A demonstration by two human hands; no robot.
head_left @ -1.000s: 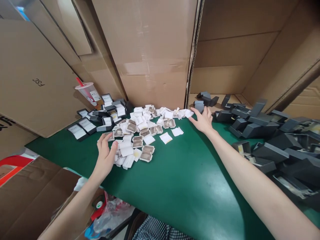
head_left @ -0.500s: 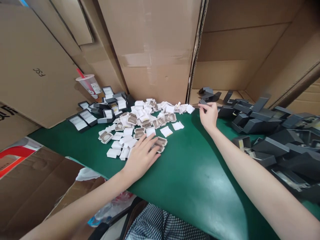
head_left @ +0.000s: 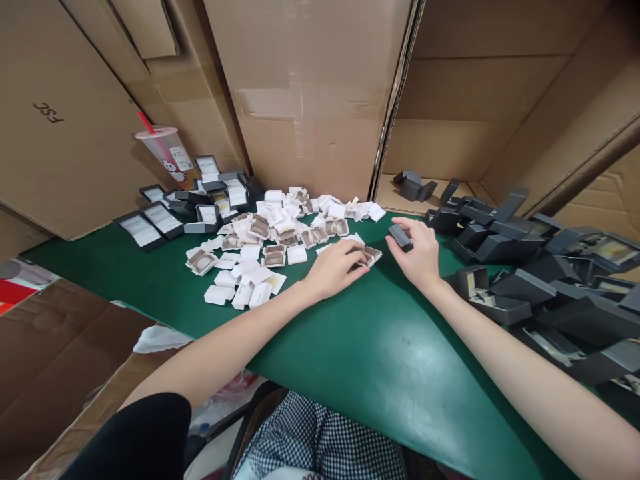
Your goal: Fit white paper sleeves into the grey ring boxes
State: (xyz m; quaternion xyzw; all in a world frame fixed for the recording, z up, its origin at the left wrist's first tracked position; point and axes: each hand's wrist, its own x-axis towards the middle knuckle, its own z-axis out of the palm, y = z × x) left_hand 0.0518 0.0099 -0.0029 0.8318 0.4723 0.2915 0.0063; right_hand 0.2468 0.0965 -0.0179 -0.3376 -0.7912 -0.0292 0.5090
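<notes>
Green tabletop (head_left: pixel 350 360) bears many white inserts (head_left: pixel 289 238) still loose, while the right hand (head_left: pixel 419 252) pinches a dark box (head_left: pixel 400 237) near a tray (head_left: pixel 373 256) under the left hand (head_left: pixel 335 270), whose grip is indeterminate.

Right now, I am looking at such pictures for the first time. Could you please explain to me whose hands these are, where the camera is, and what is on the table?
There is no machine here: these are a person's bare hands. The camera sits on the person's head, looking forward and down. The right hand holds a small dark grey box. The left hand has its fingers at a small open tray; how firmly it grips is unclear. On the green table lie a heap of white pieces, open black boxes on the left, and many dark grey boxes on the right.
</notes>
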